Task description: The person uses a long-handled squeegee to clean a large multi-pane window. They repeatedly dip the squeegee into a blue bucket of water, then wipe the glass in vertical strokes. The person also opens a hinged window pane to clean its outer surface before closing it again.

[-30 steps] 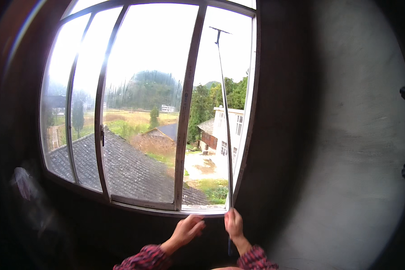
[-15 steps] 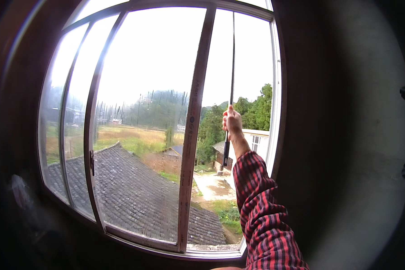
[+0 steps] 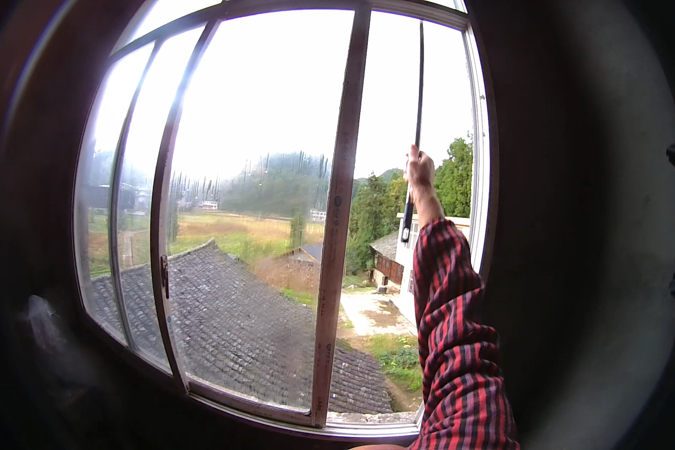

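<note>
My right hand (image 3: 420,166), at the end of a red and black checked sleeve, is closed around the lower part of a long thin dark pole (image 3: 420,97). The pole stands nearly upright in the opened right part of the window. Its lower end, with a small hole in it, sticks out below my fist. The upper end reaches up near the top of the frame, and I cannot make out what is on it. My left hand does not show; a sliver of skin at the lower edge is too small to tell.
A sliding window sash (image 3: 343,217) with streaked glass stands left of the opening. The white window frame (image 3: 481,150) edges the opening on the right, beside a dark wall (image 3: 547,187). Outside lie a tiled roof (image 3: 240,322), trees and a paved yard (image 3: 375,313).
My right hand has risen and moved slightly right in the view, carrying the pole with it. The window has also shifted a little to the right in the picture.
</note>
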A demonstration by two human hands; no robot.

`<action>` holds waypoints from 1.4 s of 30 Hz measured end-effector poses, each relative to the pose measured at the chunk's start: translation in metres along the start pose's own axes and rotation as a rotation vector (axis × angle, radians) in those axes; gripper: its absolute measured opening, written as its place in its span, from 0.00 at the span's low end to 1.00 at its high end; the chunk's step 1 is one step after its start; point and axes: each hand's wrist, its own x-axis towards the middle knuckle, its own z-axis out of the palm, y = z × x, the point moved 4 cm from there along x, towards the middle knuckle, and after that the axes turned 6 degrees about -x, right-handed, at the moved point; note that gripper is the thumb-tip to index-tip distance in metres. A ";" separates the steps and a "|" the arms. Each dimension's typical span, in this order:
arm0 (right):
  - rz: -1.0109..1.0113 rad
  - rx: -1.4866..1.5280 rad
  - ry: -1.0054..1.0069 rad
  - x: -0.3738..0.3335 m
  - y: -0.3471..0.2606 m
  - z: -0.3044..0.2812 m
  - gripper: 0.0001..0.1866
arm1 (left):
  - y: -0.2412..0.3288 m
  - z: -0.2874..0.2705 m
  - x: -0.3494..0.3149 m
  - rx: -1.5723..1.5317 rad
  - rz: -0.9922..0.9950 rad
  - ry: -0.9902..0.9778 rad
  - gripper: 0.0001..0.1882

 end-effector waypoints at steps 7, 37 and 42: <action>-0.175 -0.277 0.177 0.012 0.013 0.013 0.30 | 0.017 0.015 0.004 -0.006 0.041 -0.034 0.05; 0.377 0.262 -0.178 -0.440 0.306 -0.060 0.24 | -0.006 0.011 0.061 0.115 0.077 -0.004 0.22; 0.374 0.356 -0.283 -0.321 0.282 -0.025 0.30 | 0.019 0.031 0.068 0.329 0.238 0.031 0.19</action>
